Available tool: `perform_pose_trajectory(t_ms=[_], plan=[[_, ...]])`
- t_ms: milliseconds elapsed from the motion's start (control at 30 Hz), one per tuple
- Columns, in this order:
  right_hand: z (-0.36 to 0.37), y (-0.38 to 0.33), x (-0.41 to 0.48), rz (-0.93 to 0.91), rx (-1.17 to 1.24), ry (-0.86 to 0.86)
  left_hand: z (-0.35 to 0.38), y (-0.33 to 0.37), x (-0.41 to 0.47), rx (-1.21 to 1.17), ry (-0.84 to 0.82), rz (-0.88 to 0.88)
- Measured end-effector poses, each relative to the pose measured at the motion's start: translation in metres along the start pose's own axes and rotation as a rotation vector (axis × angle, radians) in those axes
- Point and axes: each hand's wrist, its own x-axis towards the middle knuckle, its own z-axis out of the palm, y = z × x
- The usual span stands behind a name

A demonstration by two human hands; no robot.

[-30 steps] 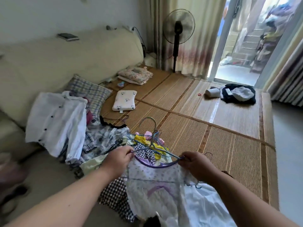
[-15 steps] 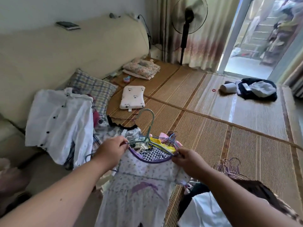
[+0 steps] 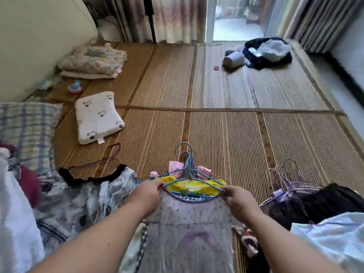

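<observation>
A small pale dress with purple trim (image 3: 189, 231) hangs in front of me, spread between my two hands. My left hand (image 3: 146, 194) pinches its left shoulder and my right hand (image 3: 239, 200) pinches its right shoulder. Just beyond the neckline lies a stack of small garments on blue wire hangers (image 3: 188, 170), with a yellow garment (image 3: 189, 187) on top and pink pieces behind. The hanger hooks point away from me.
A woven straw mat (image 3: 216, 125) covers the floor. A loose bunch of purple hangers (image 3: 289, 179) lies at right beside dark and white clothes (image 3: 325, 229). A heap of clothes (image 3: 78, 201), a plaid pillow (image 3: 25, 131) and a small white pillow (image 3: 98, 117) lie left.
The view has tilted down and swung right, so the sofa and fan have left the frame. Both hands still hold the dress by its shoulders, now lower over the hanger stack.
</observation>
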Motion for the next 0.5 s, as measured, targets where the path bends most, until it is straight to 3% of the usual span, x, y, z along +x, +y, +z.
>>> perform_pose_trajectory(t_ms=[133, 300, 400, 500], plan=[[0.019, 0.023, 0.051, 0.131, -0.065, -0.001, 0.029, -0.002, 0.071, 0.055, -0.041, 0.016], [0.039, 0.042, 0.089, 0.184, -0.083, -0.023, 0.051, -0.002, 0.113, 0.02, 0.02, -0.06], [0.037, 0.05, 0.077, 0.167, -0.024, -0.002, 0.061, 0.004, 0.11, 0.092, 0.08, -0.056], [0.019, 0.069, 0.038, 0.095, 0.037, 0.006, 0.077, 0.033, 0.092, 0.119, -0.003, 0.056]])
